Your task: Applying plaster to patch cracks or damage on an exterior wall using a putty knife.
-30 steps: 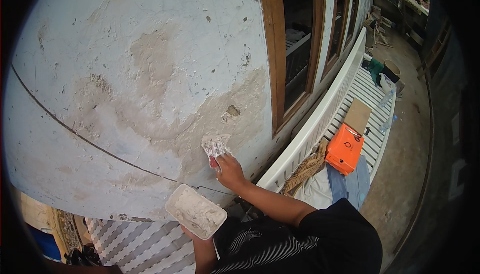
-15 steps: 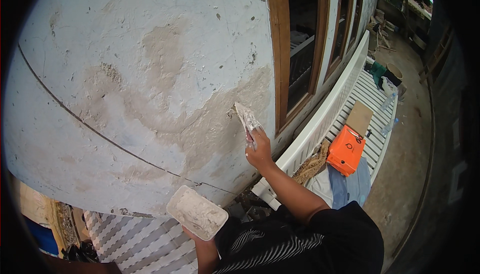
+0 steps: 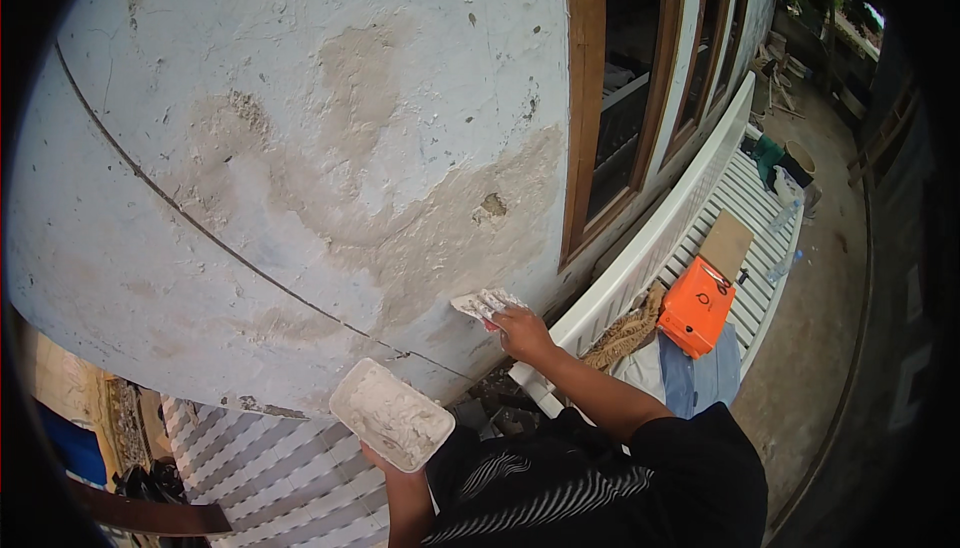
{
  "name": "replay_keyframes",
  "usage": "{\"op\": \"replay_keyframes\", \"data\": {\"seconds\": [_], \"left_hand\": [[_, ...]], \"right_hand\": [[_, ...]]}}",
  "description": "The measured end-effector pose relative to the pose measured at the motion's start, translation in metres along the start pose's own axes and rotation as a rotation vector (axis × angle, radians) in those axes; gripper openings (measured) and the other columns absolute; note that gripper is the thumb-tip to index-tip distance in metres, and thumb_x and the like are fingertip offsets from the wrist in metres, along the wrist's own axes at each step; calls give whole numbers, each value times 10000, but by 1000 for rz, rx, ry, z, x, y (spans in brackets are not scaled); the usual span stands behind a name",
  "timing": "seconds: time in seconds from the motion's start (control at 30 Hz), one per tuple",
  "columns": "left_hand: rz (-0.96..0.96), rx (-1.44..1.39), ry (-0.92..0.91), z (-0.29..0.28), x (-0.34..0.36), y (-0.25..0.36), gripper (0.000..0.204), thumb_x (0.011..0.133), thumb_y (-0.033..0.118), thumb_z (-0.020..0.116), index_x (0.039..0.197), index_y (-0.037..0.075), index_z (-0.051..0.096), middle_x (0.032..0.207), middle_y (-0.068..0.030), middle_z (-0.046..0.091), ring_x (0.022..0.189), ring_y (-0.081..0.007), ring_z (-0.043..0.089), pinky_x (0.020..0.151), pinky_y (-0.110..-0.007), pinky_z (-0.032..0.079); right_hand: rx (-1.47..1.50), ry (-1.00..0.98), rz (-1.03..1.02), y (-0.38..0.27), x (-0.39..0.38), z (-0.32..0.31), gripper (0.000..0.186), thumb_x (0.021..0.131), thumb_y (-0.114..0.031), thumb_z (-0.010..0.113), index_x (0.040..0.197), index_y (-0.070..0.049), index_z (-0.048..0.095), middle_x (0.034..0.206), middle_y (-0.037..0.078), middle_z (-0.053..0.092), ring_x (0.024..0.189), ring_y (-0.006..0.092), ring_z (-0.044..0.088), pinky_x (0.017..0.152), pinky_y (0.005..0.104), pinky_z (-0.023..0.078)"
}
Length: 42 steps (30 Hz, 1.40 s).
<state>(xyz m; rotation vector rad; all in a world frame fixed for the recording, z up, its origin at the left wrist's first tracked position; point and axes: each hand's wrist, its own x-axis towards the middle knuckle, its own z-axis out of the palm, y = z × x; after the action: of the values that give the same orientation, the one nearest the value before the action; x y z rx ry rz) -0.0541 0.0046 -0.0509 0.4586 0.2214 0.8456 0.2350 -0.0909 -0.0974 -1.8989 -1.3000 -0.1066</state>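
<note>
My right hand (image 3: 523, 335) is closed around a putty knife (image 3: 477, 304) coated in pale paste, its blade against the weathered white wall (image 3: 260, 58), low down on a beige patched area (image 3: 420, 248) below a small hole in the plaster (image 3: 493, 205). My left hand (image 3: 377, 458) holds a rectangular white plastic container (image 3: 391, 410) with pale putty inside; its fingers are mostly hidden beneath it. A dark crack or line runs across the wall left of the container.
Wooden-framed windows (image 3: 624, 88) are at upper right. A white slatted bench (image 3: 752, 276) carries an orange box (image 3: 692, 320) with scissors, a board (image 3: 727, 241), cloths and bottles. A concrete path (image 3: 820, 338) runs alongside. White patterned panels (image 3: 240, 478) lie at lower left.
My right hand with the putty knife rose toward the small hole, then moved back down to the lower patch. The container stays in my left hand, slightly higher in view.
</note>
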Motion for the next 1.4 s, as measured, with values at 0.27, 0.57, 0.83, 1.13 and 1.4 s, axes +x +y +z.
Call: {"op": "replay_keyframes", "data": {"seconds": [0.27,0.57,0.83,1.13,1.4], "left_hand": [[-42,-37,-112,24,-2,-6,811,882,611,475,1513,138,283,1435,-234,448,1246,-442,504,1006,-621,425],[-36,-53,-10,17,-1,-9,809,886,624,448,1509,133,292,1418,-234,468,1212,-450,529,983,-639,432],[-28,-49,-57,18,1,-10,820,874,639,461,1517,161,282,1446,-232,436,1239,-445,509,981,-653,424],[-44,-54,-69,22,4,-14,836,861,641,484,1524,180,266,1470,-218,411,1251,-448,491,987,-702,376],[-42,-57,-77,29,2,-15,847,863,647,482,1521,161,264,1457,-217,424,1246,-442,498,980,-685,397]], "right_hand": [[-107,367,-284,-71,85,-98,291,648,-3,647,921,-93,688,911,83,643,930,301,631,765,460,494],[-250,-25,-151,-35,43,-12,170,767,-82,583,888,-111,699,868,71,671,916,283,643,805,455,501],[-233,6,-102,-28,34,-65,241,719,-48,613,928,-121,707,933,77,675,997,302,630,817,458,491],[-183,213,-308,-56,94,-35,203,706,-38,630,884,-112,696,929,68,662,973,275,636,782,431,502],[-184,-176,-255,24,5,-19,187,706,-58,624,872,-120,684,840,44,651,970,273,655,803,433,507]]}}
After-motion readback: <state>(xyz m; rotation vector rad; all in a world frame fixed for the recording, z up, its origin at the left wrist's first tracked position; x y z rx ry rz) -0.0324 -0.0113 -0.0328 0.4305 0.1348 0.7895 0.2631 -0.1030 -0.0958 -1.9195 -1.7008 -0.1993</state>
